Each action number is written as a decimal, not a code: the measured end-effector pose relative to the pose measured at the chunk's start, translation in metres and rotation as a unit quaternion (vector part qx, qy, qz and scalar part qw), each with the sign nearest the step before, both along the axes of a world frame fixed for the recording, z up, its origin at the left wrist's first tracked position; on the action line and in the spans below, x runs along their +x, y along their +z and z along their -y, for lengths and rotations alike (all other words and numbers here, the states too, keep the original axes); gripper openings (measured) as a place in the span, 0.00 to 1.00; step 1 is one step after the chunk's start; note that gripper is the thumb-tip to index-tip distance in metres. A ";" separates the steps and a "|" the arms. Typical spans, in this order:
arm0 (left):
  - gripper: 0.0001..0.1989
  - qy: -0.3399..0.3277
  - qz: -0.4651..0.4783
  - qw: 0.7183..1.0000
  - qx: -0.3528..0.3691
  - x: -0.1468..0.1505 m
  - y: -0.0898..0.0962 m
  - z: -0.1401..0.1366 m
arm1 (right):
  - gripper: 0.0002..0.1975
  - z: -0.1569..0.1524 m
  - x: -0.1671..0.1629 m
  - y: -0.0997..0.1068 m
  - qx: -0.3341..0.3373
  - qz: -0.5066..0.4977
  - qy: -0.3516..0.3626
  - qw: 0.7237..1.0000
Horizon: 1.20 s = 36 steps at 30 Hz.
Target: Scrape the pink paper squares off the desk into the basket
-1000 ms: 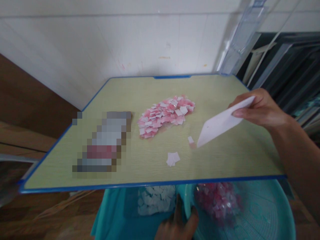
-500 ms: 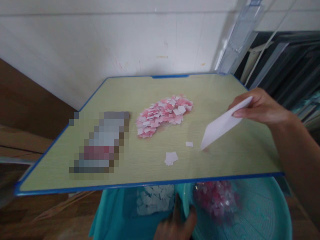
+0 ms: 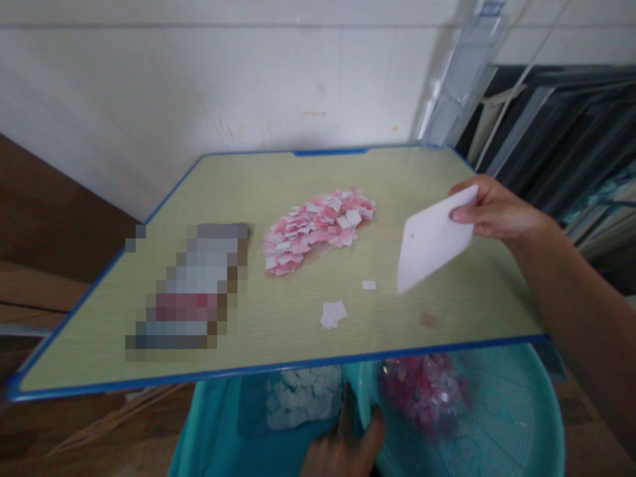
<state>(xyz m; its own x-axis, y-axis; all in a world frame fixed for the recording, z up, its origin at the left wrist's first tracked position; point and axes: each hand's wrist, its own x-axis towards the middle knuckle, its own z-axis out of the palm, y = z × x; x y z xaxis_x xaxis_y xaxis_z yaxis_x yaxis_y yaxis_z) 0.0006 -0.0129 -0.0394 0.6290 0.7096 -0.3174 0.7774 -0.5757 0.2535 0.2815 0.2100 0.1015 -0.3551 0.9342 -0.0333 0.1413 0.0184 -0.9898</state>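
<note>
Clearly, right hand (image 3: 504,213) pinches one white card (image 3: 434,242) — left hand (image 3: 342,447), grip unclear.

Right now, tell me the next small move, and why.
Probably nudge the single white scrap toward the small white cluster with the card: the right hand grips the card, its lower corner is near that scrap, and the cluster lies nearby.

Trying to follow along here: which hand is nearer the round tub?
Left. The left hand is at the left rim of the round tub, below the tabletop; the right hand is farther, above it, holding a white card.
</note>
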 end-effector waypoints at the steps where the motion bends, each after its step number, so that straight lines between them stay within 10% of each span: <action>1: 0.29 0.000 -0.003 1.000 -0.001 0.000 0.001 -0.001 | 0.11 0.000 0.000 -0.001 -0.004 -0.014 -0.025 1.000; 6: 0.30 0.002 -0.011 1.000 -0.005 0.001 0.007 -0.002 | 0.11 -0.005 0.003 -0.003 -0.019 0.069 -0.020 0.997; 14: 0.33 0.013 -0.011 0.998 -0.053 0.000 0.009 -0.004 | 0.07 -0.001 0.001 0.003 -0.011 0.321 0.232 0.918; 36: 0.32 0.024 -0.006 0.997 -0.073 0.000 0.009 -0.005 | 0.08 0.011 0.002 0.011 0.010 0.207 0.373 0.904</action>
